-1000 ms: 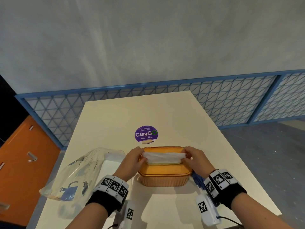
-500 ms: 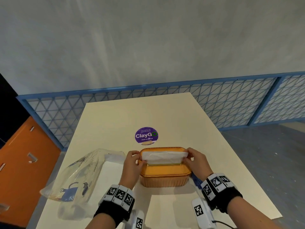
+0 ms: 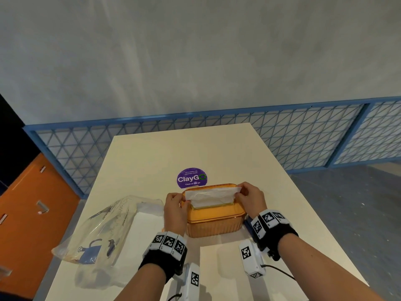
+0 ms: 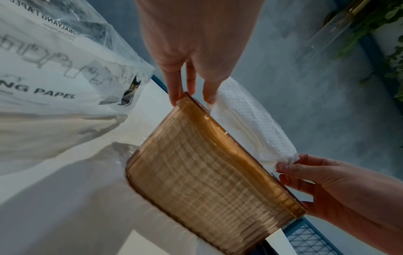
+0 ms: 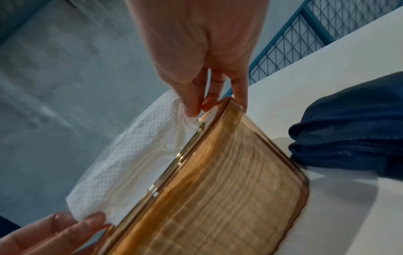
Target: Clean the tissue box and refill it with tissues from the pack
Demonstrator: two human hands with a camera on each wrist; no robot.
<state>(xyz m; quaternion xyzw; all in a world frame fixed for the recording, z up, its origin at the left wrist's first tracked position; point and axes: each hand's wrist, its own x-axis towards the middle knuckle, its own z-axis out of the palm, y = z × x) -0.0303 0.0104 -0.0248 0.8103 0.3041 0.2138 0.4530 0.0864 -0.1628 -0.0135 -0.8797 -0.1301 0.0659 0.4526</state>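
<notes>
An amber see-through tissue box [image 3: 214,220] [image 4: 209,182] [image 5: 222,195] stands on the cream table [image 3: 212,148], its lid on and stacked tissues visible through its ribbed wall. A white tissue [image 3: 211,196] [image 4: 250,127] [image 5: 130,165] rises out of the slot in the lid. My left hand [image 3: 176,203] [image 4: 196,96] pinches the tissue's left end, with other fingers against the box's left edge. My right hand [image 3: 247,195] [image 5: 200,105] pinches the right end, one finger on the box's far corner. The clear tissue pack [image 3: 102,231] [image 4: 54,69] lies left of the box.
A folded dark blue cloth [image 5: 353,131] lies on the table right of the box. A purple round sticker [image 3: 191,178] sits just behind the box. A blue mesh railing [image 3: 303,135] runs past the table's far end, and an orange cabinet [image 3: 28,213] stands at the left.
Both hands have lifted the tissue higher out of the slot and spread it wider. The box stays where it was.
</notes>
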